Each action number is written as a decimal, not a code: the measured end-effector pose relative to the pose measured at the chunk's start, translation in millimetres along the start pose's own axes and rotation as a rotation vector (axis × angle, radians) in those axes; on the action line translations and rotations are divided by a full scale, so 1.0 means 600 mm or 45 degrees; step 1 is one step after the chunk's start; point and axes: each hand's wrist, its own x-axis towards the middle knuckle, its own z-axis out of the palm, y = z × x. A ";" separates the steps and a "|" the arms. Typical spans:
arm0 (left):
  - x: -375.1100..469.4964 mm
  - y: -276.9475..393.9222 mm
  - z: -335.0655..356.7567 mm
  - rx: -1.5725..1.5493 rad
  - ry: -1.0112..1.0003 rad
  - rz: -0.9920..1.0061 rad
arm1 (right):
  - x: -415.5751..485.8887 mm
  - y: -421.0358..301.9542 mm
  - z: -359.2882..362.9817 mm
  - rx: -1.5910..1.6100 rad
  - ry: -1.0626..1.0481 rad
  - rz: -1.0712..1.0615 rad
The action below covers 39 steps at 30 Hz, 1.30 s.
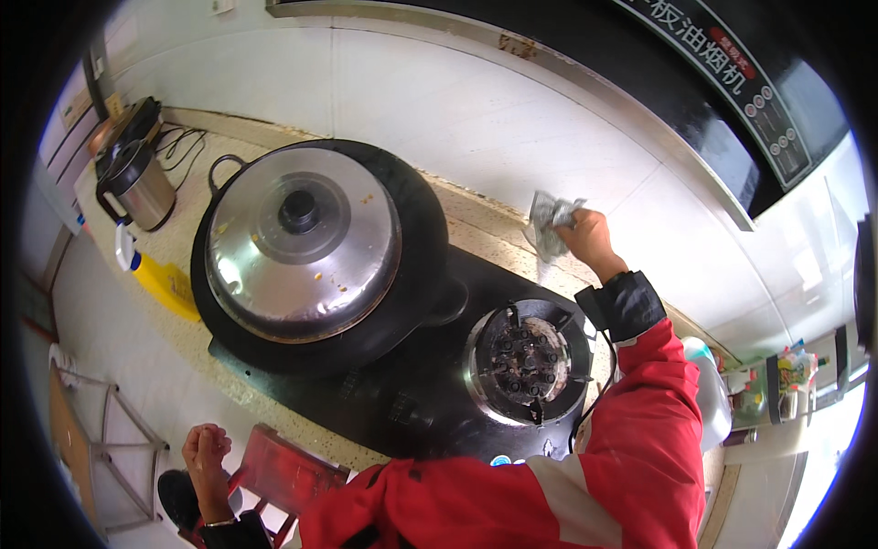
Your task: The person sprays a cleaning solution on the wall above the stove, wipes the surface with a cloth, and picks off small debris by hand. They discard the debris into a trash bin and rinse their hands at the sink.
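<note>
My right hand (588, 237) grips a crumpled grey cloth (547, 223) by the tiled wall, above the back strip of the speckled countertop (473, 213). Below it on the black gas hob (439, 405) is a bare burner (528, 360) with its pan support. To the left, a large black wok (418, 267) under a domed steel lid (274, 254) covers the other side of the hob; yellow bits of food stick to the lid. My left hand (207, 456) hangs low in front of the counter, near a red wooden chair (288, 466), fingers curled and holding nothing visible.
A yellow spray bottle (161, 281) lies left of the wok, near a steel jug (144, 185) and a black cable. A range hood (617, 75) juts from the wall at upper right. A white plastic container (713, 405) stands beyond my right sleeve. A metal-framed stand (103, 446) is at lower left.
</note>
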 end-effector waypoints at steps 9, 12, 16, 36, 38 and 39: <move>0.034 -0.042 -0.019 0.020 0.067 -0.096 | 0.146 0.022 -0.083 0.047 1.327 -0.033; 0.043 -0.047 -0.016 0.024 0.069 -0.138 | 0.183 -0.029 0.024 -0.122 1.084 -0.231; 0.052 -0.038 -0.015 0.094 -0.011 -0.106 | 0.169 -0.107 0.131 -0.036 0.758 -0.534; 0.076 -0.064 -0.108 0.124 0.126 -0.183 | 0.219 -0.030 -0.035 -0.273 1.542 0.082; 0.083 -0.097 -0.137 0.091 0.169 -0.218 | 0.173 0.023 -0.063 -0.127 1.605 0.173; 0.089 -0.111 -0.154 0.077 0.159 -0.235 | 0.163 0.035 -0.071 0.110 1.729 0.149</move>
